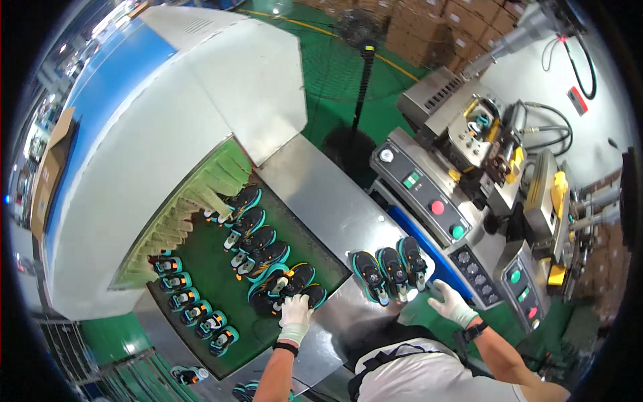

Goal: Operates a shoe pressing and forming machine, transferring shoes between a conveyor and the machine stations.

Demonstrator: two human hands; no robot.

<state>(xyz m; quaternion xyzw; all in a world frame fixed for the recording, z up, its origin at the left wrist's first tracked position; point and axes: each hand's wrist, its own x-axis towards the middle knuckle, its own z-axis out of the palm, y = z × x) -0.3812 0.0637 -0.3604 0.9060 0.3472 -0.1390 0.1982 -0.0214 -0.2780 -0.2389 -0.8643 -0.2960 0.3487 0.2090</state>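
Left hand (295, 311), white knit glove, black wristband: bare forearm rises from the bottom edge near centre, wrist straight, palm down. Fingers curled over the nearest black-and-teal shoe (305, 293) on the dark green conveyor belt (214, 268), lower centre of the frame; contact is clear, but whether the shoe is actually clasped cannot be told.

Right hand (450, 301), same white glove, black watch-like band at the wrist: forearm enters from the lower right, elbow bent. Fingers spread and loosely open, holding nothing, fingertips just beside the three black-and-teal shoes (392, 268) standing in a row on the brushed steel table (335, 201), right of centre.

Shoes: small, glossy black uppers, teal soles, orange accents. On the belt, two rows: a larger row running diagonally through the middle, and a smaller row along the lower left edge.

Belt emerges from a large white curved metal tunnel housing (154, 154), upper left, with a fringe of yellow-green strip curtains (194, 201) at its mouth.

Right of frame: grey metal machine with a control panel (435, 208) carrying red and green round buttons.
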